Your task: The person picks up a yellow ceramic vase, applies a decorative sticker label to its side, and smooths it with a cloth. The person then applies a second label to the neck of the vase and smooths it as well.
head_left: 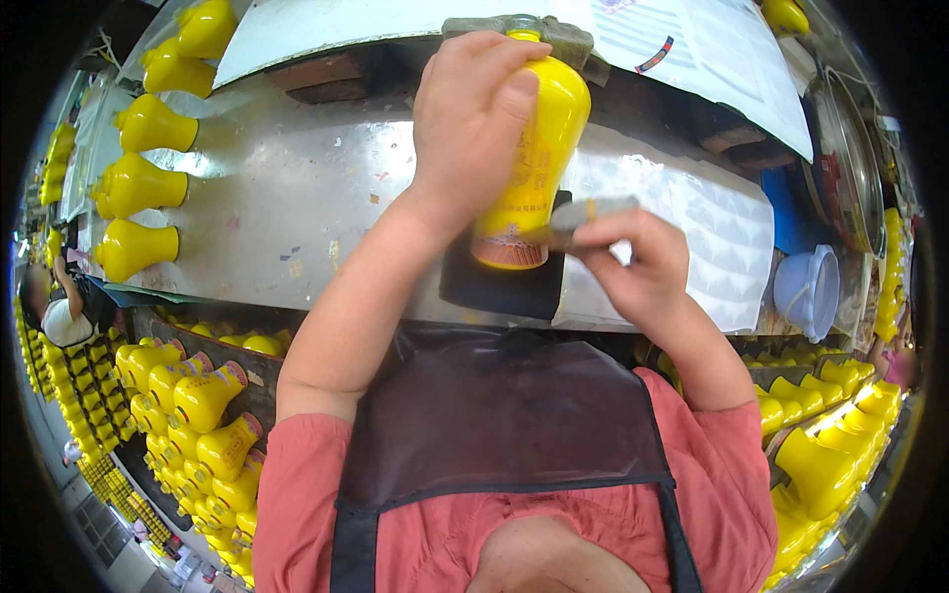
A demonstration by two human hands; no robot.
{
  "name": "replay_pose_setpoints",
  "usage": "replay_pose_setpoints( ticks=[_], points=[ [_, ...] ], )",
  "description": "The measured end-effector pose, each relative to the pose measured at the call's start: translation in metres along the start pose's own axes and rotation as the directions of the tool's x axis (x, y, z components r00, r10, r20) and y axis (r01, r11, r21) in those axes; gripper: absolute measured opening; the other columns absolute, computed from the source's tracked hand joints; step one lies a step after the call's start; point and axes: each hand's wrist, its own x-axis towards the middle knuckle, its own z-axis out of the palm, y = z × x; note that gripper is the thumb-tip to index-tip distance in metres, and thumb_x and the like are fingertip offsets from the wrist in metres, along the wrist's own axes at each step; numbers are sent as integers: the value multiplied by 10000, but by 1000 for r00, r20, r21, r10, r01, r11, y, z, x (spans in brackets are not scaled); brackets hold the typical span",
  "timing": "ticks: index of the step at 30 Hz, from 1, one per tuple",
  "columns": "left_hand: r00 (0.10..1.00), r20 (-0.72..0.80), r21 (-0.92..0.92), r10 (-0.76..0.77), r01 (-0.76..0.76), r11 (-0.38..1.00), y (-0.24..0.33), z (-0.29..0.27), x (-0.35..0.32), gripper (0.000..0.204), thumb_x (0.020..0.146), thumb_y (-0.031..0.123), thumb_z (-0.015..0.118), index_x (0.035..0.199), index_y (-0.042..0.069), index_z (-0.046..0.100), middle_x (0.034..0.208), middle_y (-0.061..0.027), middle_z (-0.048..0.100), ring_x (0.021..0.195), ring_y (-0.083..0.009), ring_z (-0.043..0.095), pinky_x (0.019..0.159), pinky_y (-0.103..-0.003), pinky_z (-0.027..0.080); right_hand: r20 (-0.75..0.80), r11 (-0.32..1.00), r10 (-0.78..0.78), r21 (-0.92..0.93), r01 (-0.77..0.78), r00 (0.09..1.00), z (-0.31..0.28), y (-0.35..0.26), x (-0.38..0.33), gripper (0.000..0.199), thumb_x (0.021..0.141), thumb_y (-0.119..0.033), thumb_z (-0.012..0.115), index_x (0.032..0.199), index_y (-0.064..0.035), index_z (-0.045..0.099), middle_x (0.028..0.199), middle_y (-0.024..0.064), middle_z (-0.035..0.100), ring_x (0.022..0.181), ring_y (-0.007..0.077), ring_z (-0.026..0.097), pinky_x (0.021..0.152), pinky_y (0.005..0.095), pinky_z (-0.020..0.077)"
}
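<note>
My left hand grips the upper body of a glossy yellow bottle that stands upright on a dark square pad on the metal workbench. The bottle's top sits under a grey metal fixture. My right hand pinches a small grey flat tool and presses it against the red band near the bottle's base.
Several yellow bottles stand in a row along the bench's left side. Crates of yellow bottles lie below left and at right. A white tub, a quilted white sheet and a paper are at right. Another person works at far left.
</note>
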Motion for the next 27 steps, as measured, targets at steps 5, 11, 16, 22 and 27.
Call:
replay_pose_setpoints(
  ticks=[5, 11, 16, 22, 27],
  points=[
    [1000, 7, 121, 4, -5, 993, 2, -3, -4, 361, 1004, 233, 579, 1296, 35, 654, 1277, -180, 613, 1208, -377, 553, 1054, -470, 429, -255, 943, 311, -35, -331, 916, 11, 17, 15, 260, 901, -27, 779, 1127, -31, 652, 933, 86, 741, 784, 135, 700, 721, 274, 562],
    [978, 68, 111, -200, 192, 975, 16, -8, -34, 728, 968, 274, 641, 1556, -14, 321, 1515, -282, 391, 1383, -459, 419, 1187, -512, 335, -224, 929, 184, -279, -244, 957, 5, 4, 34, 313, 905, -46, 798, 1182, -33, 652, 1064, 70, 698, 884, 130, 699, 775, 260, 558],
    [928, 175, 117, -330, 313, 942, 21, -12, -43, 1099, 794, 301, 836, 1607, -12, 166, 1585, -309, 291, 1475, -488, 334, 1222, -515, 325, -183, 925, -25, -378, -47, 983, -6, -1, 66, 283, 885, -45, 804, 1146, -34, 693, 1027, 98, 736, 897, 183, 737, 780, 279, 570],
    [923, 189, 182, -335, 303, 936, 27, -13, -39, 1161, 734, 259, 877, 1603, -13, 157, 1574, -319, 294, 1472, -499, 327, 1228, -519, 318, -210, 890, -93, -456, -13, 973, -14, -9, 111, 212, 887, -100, 777, 1081, -54, 703, 857, 126, 755, 714, 270, 755, 655, 322, 585],
    [931, 193, 181, -310, 277, 944, 27, -12, -39, 1162, 738, 261, 881, 1601, -25, 156, 1574, -320, 295, 1474, -501, 324, 1233, -518, 309, -93, 870, 58, -484, -96, 994, -6, -13, 111, 250, 904, -136, 805, 1119, -42, 718, 967, 114, 778, 850, 186, 771, 770, 276, 600]
  ],
)
